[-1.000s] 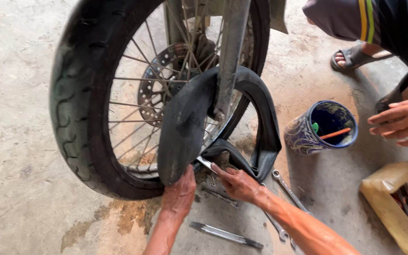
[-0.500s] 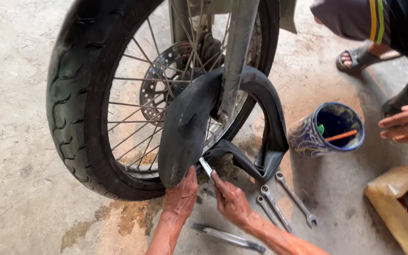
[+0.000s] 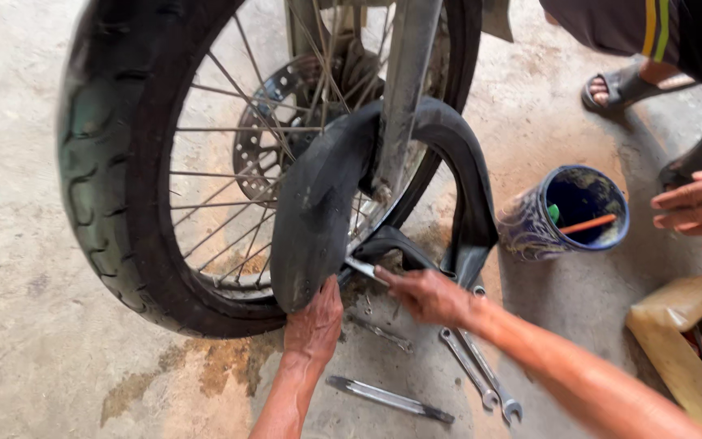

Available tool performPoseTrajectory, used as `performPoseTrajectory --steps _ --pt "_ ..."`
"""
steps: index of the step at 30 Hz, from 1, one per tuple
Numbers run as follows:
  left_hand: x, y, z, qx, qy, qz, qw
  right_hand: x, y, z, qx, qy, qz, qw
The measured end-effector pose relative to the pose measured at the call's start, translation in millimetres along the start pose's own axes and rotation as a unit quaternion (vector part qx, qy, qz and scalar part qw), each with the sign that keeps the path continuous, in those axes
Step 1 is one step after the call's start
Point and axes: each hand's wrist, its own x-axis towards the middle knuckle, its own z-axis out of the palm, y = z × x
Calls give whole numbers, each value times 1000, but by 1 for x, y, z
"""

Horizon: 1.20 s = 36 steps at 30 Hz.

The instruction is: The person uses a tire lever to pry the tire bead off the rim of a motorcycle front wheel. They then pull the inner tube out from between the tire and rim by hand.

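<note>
Left hand (image 3: 314, 321) still pressed on inner tube (image 3: 318, 203); right hand (image 3: 428, 294) still gripping metal tool (image 3: 365, 267); view shifted closer.

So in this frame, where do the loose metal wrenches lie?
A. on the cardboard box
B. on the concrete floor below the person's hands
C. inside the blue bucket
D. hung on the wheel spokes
B: the flat metal wrenches lie on the grey concrete floor, just below the left hand and right hand, which work at the black rubber inner tube by the wheel.
</note>
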Motion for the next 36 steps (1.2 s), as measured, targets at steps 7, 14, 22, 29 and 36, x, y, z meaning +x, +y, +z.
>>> performPoseTrajectory --steps 7,14,22,29,36 --pt "6 4 1 -29 -30 -32 999 -1 -6 -14 -36 22 -25 999" --pt "-3 -2 5 -23 10 -24 999 -4 8 9 -148 3 -49 988" --pt "6 2 0 -28 3 -21 999 5 22 -34 -127 -33 -85 988" --pt "0 -1 -11 -54 -54 -12 997 -4 -20 15 -97 -38 196 975" --pt "4 -20 -21 -42 -3 63 997 -6 -13 9 -139 88 34 986"
